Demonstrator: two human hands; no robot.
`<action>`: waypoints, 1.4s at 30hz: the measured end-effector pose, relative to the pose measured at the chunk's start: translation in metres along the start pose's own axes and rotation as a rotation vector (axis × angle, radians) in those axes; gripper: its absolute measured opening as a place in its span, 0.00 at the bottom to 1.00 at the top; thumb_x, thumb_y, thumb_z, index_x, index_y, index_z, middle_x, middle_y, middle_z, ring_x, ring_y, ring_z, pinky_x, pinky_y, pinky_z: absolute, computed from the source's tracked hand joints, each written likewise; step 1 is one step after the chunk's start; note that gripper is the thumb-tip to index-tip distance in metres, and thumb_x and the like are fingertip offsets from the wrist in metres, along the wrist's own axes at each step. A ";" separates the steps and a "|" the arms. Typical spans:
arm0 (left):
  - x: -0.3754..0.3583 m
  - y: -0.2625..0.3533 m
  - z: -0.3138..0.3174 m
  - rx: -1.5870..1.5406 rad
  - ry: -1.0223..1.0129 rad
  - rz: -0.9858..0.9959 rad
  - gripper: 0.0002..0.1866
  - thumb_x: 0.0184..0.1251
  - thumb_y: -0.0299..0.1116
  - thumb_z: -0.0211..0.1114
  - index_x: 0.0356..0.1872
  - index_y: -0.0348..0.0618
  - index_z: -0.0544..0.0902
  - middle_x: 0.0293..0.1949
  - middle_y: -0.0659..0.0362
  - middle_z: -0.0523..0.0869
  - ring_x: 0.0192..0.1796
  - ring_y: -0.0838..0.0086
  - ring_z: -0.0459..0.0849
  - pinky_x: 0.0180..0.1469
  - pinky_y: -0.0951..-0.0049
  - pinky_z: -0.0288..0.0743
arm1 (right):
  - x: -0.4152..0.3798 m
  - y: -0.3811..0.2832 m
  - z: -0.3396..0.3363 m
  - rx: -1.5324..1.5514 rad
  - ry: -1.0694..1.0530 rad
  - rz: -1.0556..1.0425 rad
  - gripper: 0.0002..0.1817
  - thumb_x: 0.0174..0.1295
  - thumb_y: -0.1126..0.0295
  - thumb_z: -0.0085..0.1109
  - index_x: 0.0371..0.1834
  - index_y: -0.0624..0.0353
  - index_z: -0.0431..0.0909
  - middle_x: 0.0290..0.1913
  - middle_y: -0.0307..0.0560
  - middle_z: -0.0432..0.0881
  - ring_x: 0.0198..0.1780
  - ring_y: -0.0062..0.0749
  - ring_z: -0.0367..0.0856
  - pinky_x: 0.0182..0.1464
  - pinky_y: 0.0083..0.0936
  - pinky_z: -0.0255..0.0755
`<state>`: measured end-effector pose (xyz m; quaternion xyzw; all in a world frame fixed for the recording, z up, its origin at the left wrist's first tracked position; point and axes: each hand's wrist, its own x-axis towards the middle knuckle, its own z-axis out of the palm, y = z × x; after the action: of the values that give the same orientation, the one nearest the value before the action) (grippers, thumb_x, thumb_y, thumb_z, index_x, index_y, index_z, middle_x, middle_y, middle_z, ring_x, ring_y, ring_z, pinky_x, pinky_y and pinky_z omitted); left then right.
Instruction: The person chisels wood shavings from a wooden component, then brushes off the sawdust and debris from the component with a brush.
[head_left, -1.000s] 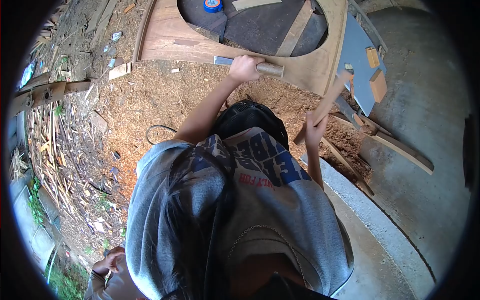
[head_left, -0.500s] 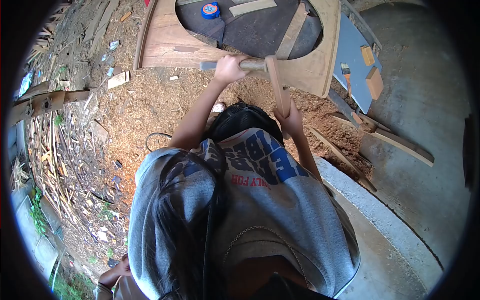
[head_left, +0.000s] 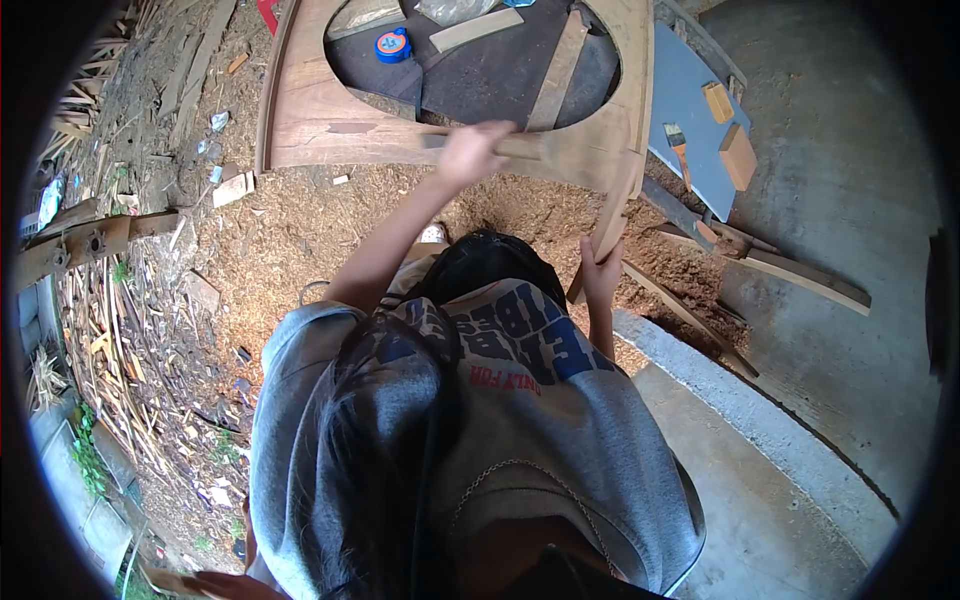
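Note:
My left hand (head_left: pixel 468 158), blurred by motion, is closed around a tool (head_left: pixel 522 148) with a flat grey end on the left and a rounded wooden part on the right. Blur hides its exact kind. It hovers over the near edge of a wooden panel (head_left: pixel 300 135) that has a large oval cut-out. On the right, my right hand (head_left: pixel 600 268) grips a narrow wooden strip (head_left: pixel 616 208), which is tilted, its far end by the panel's right corner. Inside the cut-out a blue tape measure (head_left: pixel 392 45) and a loose wooden slat (head_left: pixel 476 32) are visible.
A grey board (head_left: pixel 690 95) at right carries a paintbrush (head_left: pixel 679 150) and wooden blocks (head_left: pixel 738 158). Sawdust (head_left: pixel 260 250) and scraps cover the ground. A concrete ledge (head_left: pixel 720 390) curves along the right. At the bottom left, another person's hand (head_left: pixel 235 587) shows beside a wood piece.
The wooden strip and my right hand have moved right, away from the tool. My left hand has shifted slightly and blurs. The view has shifted, and the other person's arm has moved lower.

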<state>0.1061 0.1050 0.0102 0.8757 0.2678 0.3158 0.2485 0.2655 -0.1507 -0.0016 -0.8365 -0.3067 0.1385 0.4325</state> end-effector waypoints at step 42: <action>0.035 0.086 0.171 -0.042 -0.383 0.042 0.25 0.41 0.32 0.67 0.47 0.46 0.77 0.42 0.55 0.82 0.42 0.62 0.82 0.40 0.63 0.77 | 0.050 0.026 -0.126 0.428 0.110 0.346 0.17 0.61 0.56 0.56 0.40 0.58 0.65 0.21 0.36 0.70 0.17 0.19 0.68 0.18 0.17 0.63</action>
<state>0.2728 0.0187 -0.0390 0.9198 0.1908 0.1542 0.3064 0.3774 -0.2111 0.0532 -0.7723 -0.0993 0.2263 0.5852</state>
